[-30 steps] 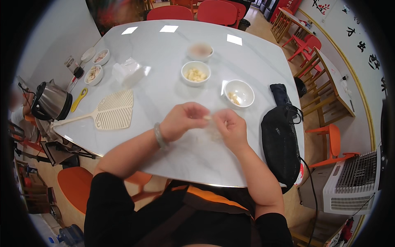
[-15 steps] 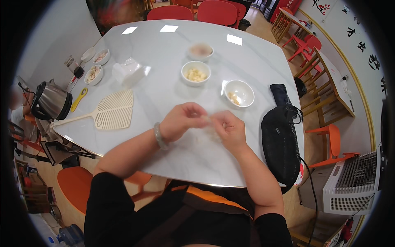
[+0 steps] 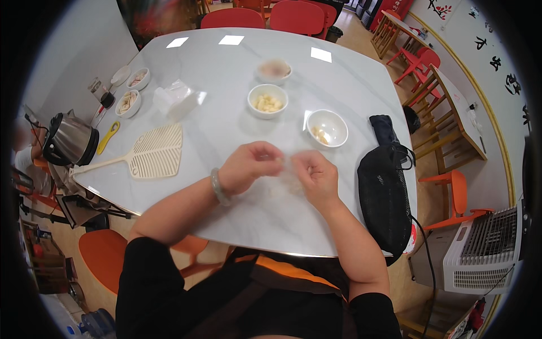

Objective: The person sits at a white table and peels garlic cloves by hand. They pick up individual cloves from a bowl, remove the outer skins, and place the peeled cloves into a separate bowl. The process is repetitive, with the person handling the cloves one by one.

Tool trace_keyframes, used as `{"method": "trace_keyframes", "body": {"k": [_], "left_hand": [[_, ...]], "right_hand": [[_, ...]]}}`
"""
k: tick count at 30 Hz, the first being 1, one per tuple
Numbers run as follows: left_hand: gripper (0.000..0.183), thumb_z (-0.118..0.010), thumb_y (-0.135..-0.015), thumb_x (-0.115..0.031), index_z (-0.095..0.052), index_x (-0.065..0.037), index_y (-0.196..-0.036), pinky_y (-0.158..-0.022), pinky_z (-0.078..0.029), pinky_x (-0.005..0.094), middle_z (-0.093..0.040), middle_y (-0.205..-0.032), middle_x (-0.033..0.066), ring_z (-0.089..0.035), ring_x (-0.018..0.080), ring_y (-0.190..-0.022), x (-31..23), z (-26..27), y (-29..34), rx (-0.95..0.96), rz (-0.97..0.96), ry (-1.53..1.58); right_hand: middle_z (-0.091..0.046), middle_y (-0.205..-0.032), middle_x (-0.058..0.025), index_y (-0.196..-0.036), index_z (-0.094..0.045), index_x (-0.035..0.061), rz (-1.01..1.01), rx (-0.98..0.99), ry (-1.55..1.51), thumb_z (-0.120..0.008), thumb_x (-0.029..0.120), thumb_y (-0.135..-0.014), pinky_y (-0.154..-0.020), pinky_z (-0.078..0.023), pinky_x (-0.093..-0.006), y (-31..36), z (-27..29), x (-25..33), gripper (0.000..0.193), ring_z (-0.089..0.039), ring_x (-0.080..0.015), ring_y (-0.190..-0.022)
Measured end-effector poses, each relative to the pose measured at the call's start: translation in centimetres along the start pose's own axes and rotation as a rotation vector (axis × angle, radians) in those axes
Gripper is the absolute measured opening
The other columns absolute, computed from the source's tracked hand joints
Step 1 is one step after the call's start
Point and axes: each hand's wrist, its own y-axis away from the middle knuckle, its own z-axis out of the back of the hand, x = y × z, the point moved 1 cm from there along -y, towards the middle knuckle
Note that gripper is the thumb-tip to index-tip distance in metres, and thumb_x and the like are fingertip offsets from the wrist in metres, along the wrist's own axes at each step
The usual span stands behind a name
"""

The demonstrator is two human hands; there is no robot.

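l hand pinching what looks like a small pale pc; blurred, long axis unclear. r hand just right, fingers curled, cant tell if gripping. pc btwn hands, nearer l. pale scraps on worktop below. near bowl beyond r hand, fuller bowl beyond l fingertips.

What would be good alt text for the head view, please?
A person's left hand and right hand nearly meet above a white table. Beyond them, white bowls hold pale pieces; a cream slatted paddle lies left, a black bag right.
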Motion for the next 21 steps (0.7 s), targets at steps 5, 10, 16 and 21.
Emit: {"method": "trace_keyframes", "body": {"k": [5, 10, 16, 21], "left_hand": [[0.021, -0.060, -0.086, -0.005, -0.059, -0.006, -0.106, -0.079, -0.051, 0.0278, -0.062, -0.097, 0.0045, -0.060, 0.0113, -0.085, -0.3, -0.3, 0.0, -0.019, 0.017, 0.000], [0.023, -0.057, -0.088, -0.006, -0.057, -0.005, -0.112, -0.081, -0.050, 0.0283, -0.062, -0.101, 0.0063, -0.060, 0.0118, -0.085, -0.4, -0.2, 0.0, -0.022, 0.020, 0.018], [0.026, -0.056, -0.089, -0.007, -0.056, -0.002, -0.115, -0.081, -0.052, 0.0278, -0.063, -0.103, 0.0102, -0.062, 0.0127, -0.085, -0.7, -0.5, -0.1, -0.079, 0.058, -0.013], [0.029, -0.056, -0.089, -0.007, -0.054, 0.000, -0.117, -0.081, -0.052, 0.0269, -0.064, -0.104, 0.0117, -0.063, 0.0141, -0.088, -0.8, -0.6, -0.1, -0.079, 0.071, -0.004]], "right_hand": [[-0.060, -0.064, -0.0026, -0.082, -0.061, 0.0035, 0.005, -0.074, 0.011, -0.062, 0.007, -0.082, -0.051, -0.043, -0.0217, -0.2, 0.1, 0.5, 0.004, -0.054, -0.0072, -0.055], [-0.057, -0.059, -0.0050, -0.077, -0.060, 0.0059, -0.092, -0.028, 0.315, -0.063, 0.013, -0.078, -0.050, -0.043, -0.0277, -0.7, 1.2, 0.9, 0.007, -0.056, -0.0147, -0.051], [-0.058, -0.059, -0.0069, -0.075, -0.058, 0.0070, -0.196, 0.143, 0.532, -0.063, 0.014, -0.075, -0.053, -0.045, -0.0332, -0.8, 1.1, 0.7, 0.008, -0.057, -0.0218, -0.054], [-0.056, -0.058, -0.0064, -0.082, -0.061, 0.0073, -0.141, 0.092, 0.450, -0.062, 0.012, -0.076, -0.054, -0.045, -0.0329, -0.7, 0.9, 0.2, 0.008, -0.057, -0.0208, -0.056]]}}
